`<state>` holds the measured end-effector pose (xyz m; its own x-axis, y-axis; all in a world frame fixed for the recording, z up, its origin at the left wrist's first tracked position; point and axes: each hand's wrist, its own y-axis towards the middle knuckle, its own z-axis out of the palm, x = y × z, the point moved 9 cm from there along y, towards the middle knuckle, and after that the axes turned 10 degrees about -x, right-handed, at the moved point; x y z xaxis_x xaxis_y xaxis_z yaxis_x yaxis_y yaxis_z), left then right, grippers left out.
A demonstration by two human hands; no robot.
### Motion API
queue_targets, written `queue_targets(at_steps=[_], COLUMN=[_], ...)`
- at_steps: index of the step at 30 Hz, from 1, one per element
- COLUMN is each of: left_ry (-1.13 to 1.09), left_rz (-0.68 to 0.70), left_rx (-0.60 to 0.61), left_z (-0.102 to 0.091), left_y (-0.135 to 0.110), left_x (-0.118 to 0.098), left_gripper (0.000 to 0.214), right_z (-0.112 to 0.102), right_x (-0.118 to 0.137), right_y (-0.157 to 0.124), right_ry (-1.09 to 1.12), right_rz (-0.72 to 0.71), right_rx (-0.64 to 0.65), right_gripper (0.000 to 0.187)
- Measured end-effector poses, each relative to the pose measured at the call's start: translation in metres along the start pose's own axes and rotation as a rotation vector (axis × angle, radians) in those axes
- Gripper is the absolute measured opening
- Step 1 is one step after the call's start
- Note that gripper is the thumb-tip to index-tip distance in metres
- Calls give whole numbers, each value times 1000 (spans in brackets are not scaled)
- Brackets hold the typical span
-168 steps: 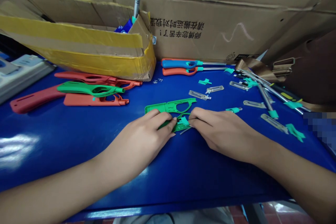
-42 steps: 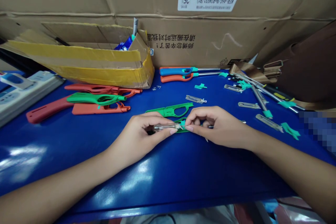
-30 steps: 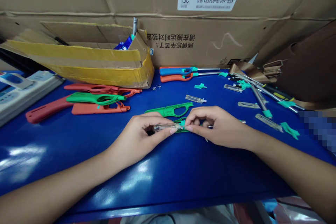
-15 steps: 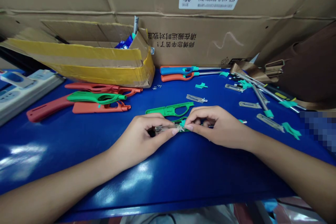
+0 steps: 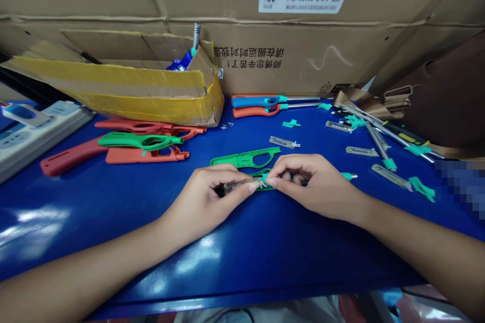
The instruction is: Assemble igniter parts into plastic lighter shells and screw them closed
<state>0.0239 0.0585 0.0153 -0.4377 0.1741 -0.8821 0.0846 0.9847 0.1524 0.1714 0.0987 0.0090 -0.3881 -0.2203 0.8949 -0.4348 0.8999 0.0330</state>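
My left hand (image 5: 206,197) pinches a clear plastic tube (image 5: 238,185) between thumb and fingers, just above the blue table (image 5: 242,257). My right hand (image 5: 310,184) is closed on a small teal part with a metal rod (image 5: 347,176) that pokes out to the right of its fingers. The two parts meet between my fingertips over a green lighter shell half lying under them. A second green shell half (image 5: 246,157) lies just behind my hands.
Red and green lighter shells (image 5: 140,141) lie at the left beside a taped cardboard box (image 5: 125,86). Finished blue and orange lighters (image 5: 265,103) rest at the back. Clear tubes, metal rods and teal pieces (image 5: 379,161) are scattered at the right. Big cartons close off the back.
Since 5.6 s ago the hands have lifted from the green shell and now hold a clear tube and a teal rod part together. Over the last second they barely move.
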Motion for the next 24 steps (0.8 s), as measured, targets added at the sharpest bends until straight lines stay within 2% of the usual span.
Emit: queue_targets(at_steps=[11, 24], left_ry=[-50, -19], left_rz=[-27, 15], left_rx=[-32, 40], left_z=[-1, 2], left_y=[0, 1], left_x=[2, -5], left_gripper=[17, 18], right_z=[2, 3], right_x=[-2, 8], right_y=[-1, -3], right_ry=[47, 5], right_rz=[20, -80], right_rx=[9, 17], right_gripper=[19, 15])
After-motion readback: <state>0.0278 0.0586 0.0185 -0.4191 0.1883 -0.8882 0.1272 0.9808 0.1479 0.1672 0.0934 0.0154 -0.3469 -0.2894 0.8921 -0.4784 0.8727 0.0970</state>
